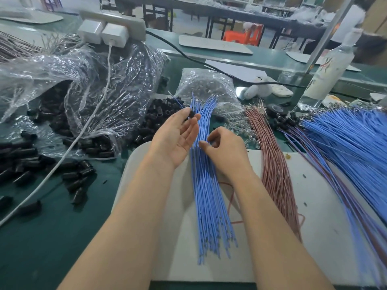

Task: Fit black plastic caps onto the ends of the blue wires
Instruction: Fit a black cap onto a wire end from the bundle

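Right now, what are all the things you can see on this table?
blue wires: one bundle, blue, on white board, middle
blue wire pile: many, blue, right
black cap: one, black, held above the bundle
loose caps: many, black, green table, left
clear bags: two, see-through, back left and middle
pink wires: one bundle, pinkish, right of the bundle
chargers: two, white, in power strip, back left
bottle: one, clear and white, back right
left hand: pinches the black cap
right hand: pinches the blue wires
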Action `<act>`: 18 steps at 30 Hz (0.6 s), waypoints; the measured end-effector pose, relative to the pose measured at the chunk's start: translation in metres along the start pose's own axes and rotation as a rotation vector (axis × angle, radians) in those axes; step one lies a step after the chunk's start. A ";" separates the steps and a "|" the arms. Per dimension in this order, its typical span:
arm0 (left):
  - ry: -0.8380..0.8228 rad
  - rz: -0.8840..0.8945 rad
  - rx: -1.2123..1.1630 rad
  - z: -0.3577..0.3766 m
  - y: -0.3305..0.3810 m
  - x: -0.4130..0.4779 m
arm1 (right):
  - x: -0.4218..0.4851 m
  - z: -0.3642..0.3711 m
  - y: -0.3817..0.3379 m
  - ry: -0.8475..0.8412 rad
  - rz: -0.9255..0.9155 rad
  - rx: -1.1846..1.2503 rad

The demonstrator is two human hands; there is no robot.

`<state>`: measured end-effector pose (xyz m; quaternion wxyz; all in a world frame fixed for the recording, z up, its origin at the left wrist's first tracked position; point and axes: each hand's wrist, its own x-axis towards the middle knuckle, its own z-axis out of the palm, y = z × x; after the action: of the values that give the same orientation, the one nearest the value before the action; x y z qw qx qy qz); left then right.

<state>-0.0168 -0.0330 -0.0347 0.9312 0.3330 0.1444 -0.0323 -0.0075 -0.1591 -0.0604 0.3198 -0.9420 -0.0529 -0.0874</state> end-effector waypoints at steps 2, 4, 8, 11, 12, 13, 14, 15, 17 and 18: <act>0.006 -0.007 0.003 0.001 0.000 -0.001 | -0.003 0.000 -0.004 0.056 -0.059 0.063; 0.018 -0.004 -0.006 0.002 0.000 0.000 | -0.005 0.001 -0.008 0.061 -0.128 0.058; 0.056 0.018 -0.070 0.002 0.001 0.002 | -0.006 0.008 -0.014 -0.093 -0.116 -0.155; 0.064 0.013 -0.054 0.001 0.002 0.003 | -0.005 0.010 -0.015 -0.105 -0.080 -0.163; 0.062 0.001 -0.056 0.001 0.001 0.003 | -0.004 0.010 -0.015 -0.103 -0.067 -0.148; 0.060 -0.010 -0.062 0.001 0.001 0.003 | -0.004 0.010 -0.015 -0.103 -0.050 -0.124; 0.059 -0.019 -0.066 0.000 0.001 0.003 | -0.004 0.010 -0.015 -0.101 -0.026 -0.089; 0.058 -0.026 -0.069 0.000 0.000 0.003 | -0.003 0.009 -0.015 -0.096 -0.003 -0.049; 0.049 -0.046 -0.079 0.000 0.000 0.003 | -0.002 0.006 -0.014 -0.082 0.027 0.040; 0.042 -0.058 -0.083 0.000 0.000 0.003 | -0.001 0.003 -0.014 -0.075 0.040 0.093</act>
<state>-0.0137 -0.0327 -0.0356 0.9396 0.2905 0.1747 -0.0462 -0.0104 -0.1463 -0.0547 0.3629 -0.9295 -0.0502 -0.0429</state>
